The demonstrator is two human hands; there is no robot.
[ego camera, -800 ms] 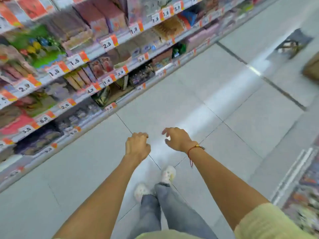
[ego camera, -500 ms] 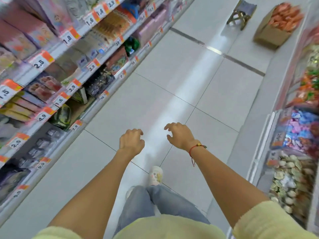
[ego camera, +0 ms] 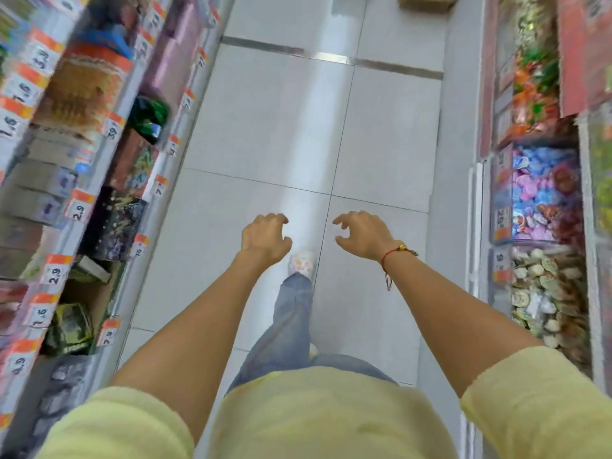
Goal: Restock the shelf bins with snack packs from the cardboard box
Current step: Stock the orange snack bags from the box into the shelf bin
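View has swung from the left shelves to straight down the aisle; brown cardboard box (ego camera: 427, 1) now far ahead at top edge; left hand (ego camera: 265, 241) & right hand (ego camera: 359, 236) loosely curled, empty; prob. walking to fetch packs.

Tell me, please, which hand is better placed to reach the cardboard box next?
Right, narrowly. The box sits far ahead at the aisle's right side, on the same side as the right hand. Both hands are empty and open; the left hand would cross over.
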